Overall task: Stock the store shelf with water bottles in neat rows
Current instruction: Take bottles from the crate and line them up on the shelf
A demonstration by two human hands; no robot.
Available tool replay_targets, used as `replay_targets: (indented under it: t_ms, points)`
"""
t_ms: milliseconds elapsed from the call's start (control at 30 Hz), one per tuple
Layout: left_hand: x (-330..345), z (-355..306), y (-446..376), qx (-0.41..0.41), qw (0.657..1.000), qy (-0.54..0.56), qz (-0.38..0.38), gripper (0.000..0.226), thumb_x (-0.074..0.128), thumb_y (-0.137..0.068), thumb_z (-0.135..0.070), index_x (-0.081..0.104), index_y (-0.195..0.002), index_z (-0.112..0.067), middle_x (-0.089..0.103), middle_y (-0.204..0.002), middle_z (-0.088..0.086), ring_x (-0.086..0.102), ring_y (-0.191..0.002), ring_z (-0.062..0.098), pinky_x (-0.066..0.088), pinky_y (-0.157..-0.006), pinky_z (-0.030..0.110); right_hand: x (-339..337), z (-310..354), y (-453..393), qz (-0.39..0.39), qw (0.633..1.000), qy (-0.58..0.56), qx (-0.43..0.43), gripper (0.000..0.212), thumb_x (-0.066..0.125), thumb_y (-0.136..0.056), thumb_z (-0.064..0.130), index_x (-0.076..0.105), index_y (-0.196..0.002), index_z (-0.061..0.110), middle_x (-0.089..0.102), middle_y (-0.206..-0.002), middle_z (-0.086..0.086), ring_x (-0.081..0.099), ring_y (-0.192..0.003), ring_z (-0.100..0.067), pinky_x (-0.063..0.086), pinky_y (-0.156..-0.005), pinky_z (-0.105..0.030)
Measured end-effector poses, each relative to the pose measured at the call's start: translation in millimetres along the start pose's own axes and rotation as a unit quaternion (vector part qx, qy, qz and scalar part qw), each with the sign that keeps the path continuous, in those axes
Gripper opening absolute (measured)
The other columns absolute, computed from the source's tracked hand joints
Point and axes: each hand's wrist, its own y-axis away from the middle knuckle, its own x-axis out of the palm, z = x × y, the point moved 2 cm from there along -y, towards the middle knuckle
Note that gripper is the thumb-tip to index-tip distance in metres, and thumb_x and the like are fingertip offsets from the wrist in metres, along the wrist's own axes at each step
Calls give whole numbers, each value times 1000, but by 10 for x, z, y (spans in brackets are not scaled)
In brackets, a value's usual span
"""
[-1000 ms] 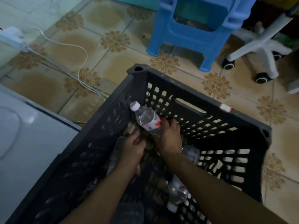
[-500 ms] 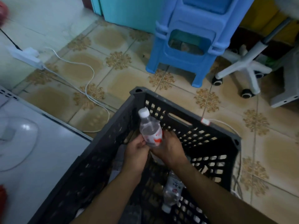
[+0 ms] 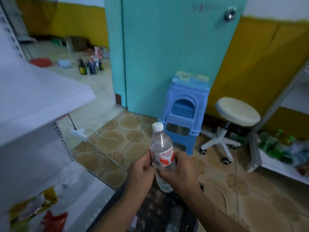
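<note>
A clear water bottle (image 3: 161,148) with a white cap and a red-and-white label stands upright in the air, held between both hands. My left hand (image 3: 139,171) grips its left side at the label. My right hand (image 3: 181,171) wraps its lower right side. Below them lies the dark plastic crate (image 3: 155,210), only its top part in view. The white store shelf (image 3: 38,101) rises at the left, with its boards at about hand height and lower.
Yellow and red packets (image 3: 35,213) lie on the lower left shelf. A blue plastic stool (image 3: 184,113) and a white swivel stool (image 3: 234,114) stand ahead by a teal door (image 3: 175,47). A white cable with a power strip (image 3: 78,133) crosses the tiled floor. Another shelf with green bottles (image 3: 280,148) is at the right.
Both hands have lifted the bottle up out of the crate. The view has tilted up from the crate and floor to the door, stools and shelves.
</note>
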Motion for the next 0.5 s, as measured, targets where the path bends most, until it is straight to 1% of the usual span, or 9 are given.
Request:
replay_targets:
  t_ms: [100, 167, 200, 267, 300, 367, 400, 467, 500]
  points:
    - [-337, -705, 370, 70, 997, 2, -34, 48, 56, -90, -5, 60, -98, -52, 66, -87, -35, 61, -86, -17, 43, -66, 0, -314, 779, 176, -30, 998, -6, -55, 55, 74, -51, 63, 52, -90, 31, 62, -85, 13, 60, -76, 0, 53, -66, -27]
    - [-579, -1120, 638, 110, 992, -4, -60, 52, 54, -89, 0, 58, -93, -52, 63, -84, -40, 59, -87, -19, 42, -67, -1, -459, 1276, 304, -43, 995, -9, -89, 56, 73, -50, 65, 52, -88, 29, 62, -85, 12, 60, -77, -2, 54, -69, -33]
    - [-706, -1296, 771, 128, 989, -12, -76, 53, 52, -89, 1, 58, -95, -51, 63, -85, -41, 59, -90, -19, 42, -68, -1, -505, 1514, 371, -48, 993, -10, -110, 56, 72, -49, 64, 52, -88, 29, 62, -85, 12, 61, -77, -3, 54, -69, -33]
    - [-971, -1601, 1040, 163, 980, -34, -106, 52, 52, -90, 1, 60, -103, -49, 63, -91, -40, 59, -95, -17, 42, -70, 0, -568, 1972, 519, -51, 987, -7, -153, 54, 74, -50, 62, 52, -88, 30, 62, -83, 13, 61, -76, -2, 53, -65, -30]
    - [-1111, -1739, 1182, 177, 975, -46, -122, 51, 52, -90, 0, 58, -106, -49, 62, -92, -41, 58, -94, -19, 42, -70, -1, -581, 2193, 599, -51, 983, -8, -174, 53, 75, -51, 62, 53, -88, 30, 62, -83, 13, 61, -74, -1, 51, -62, -27]
    - [-1391, -1976, 1459, 200, 965, -66, -156, 57, 51, -90, 1, 52, -104, -54, 56, -96, -42, 55, -88, -24, 40, -70, -3, -577, 2617, 778, -42, 976, -24, -213, 53, 77, -54, 61, 53, -89, 29, 63, -83, 13, 60, -72, 1, 48, -58, -22]
    - [-1529, -2077, 1608, 207, 960, -74, -174, 60, 49, -90, 3, 50, -102, -56, 54, -98, -41, 55, -88, -22, 39, -73, -3, -556, 2825, 883, -33, 972, -33, -231, 52, 79, -56, 60, 53, -89, 30, 63, -83, 12, 60, -73, 2, 48, -59, -21]
    - [-1805, -2222, 1894, 210, 951, -91, -208, 60, 49, -89, 4, 50, -104, -54, 54, -103, -37, 56, -94, -13, 40, -84, 3, -464, 3205, 1106, -8, 963, -52, -264, 51, 82, -59, 56, 52, -92, 30, 62, -85, 13, 59, -73, 3, 46, -59, -18]
    - [-1945, -2272, 2029, 211, 946, -95, -226, 61, 49, -89, 6, 51, -104, -53, 55, -102, -37, 56, -95, -12, 40, -84, 4, -386, 3370, 1209, 5, 959, -63, -278, 52, 83, -61, 54, 52, -94, 29, 62, -86, 13, 59, -74, 3, 45, -59, -16]
